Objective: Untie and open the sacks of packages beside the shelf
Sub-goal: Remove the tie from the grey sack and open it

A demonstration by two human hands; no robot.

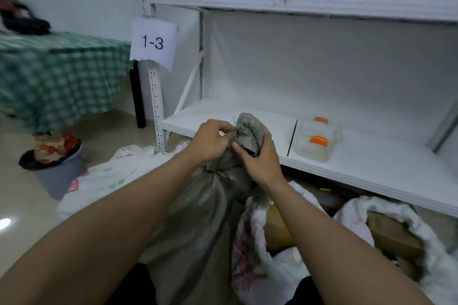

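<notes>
**Head view: both hands at the knotted neck of the grey sack**

Head camera looks down along my two bare forearms, which reach forward and meet over the grey sack. My left hand is turned knuckles-up, its fingers bunched and curled, thumb and fingertips pinching the thin tie wound round the sack's neck. My right hand wraps the neck from the other side: the thumb lies flat across the front of the cloth and the fingers curl round behind, so I cannot see their tips.

The grey sack stands on the floor, just before the front edge of the lower board of the white shelf. Its cloth is coarse, woven and dull, gathered into deep folds below my grip, with a rumpled tuft poking up above the tie. The thin tie looks like frayed thread.

A white woven sack with red and green print lies against the grey one on my left. On my right, a second white sack gapes open, its rim fuzzy and rolled back, with brown cardboard showing inside.

Two translucent tubs with orange lids sit near the front edge of the shelf board. A paper label reading 1-3 hangs on the shelf's corner post.
</notes>
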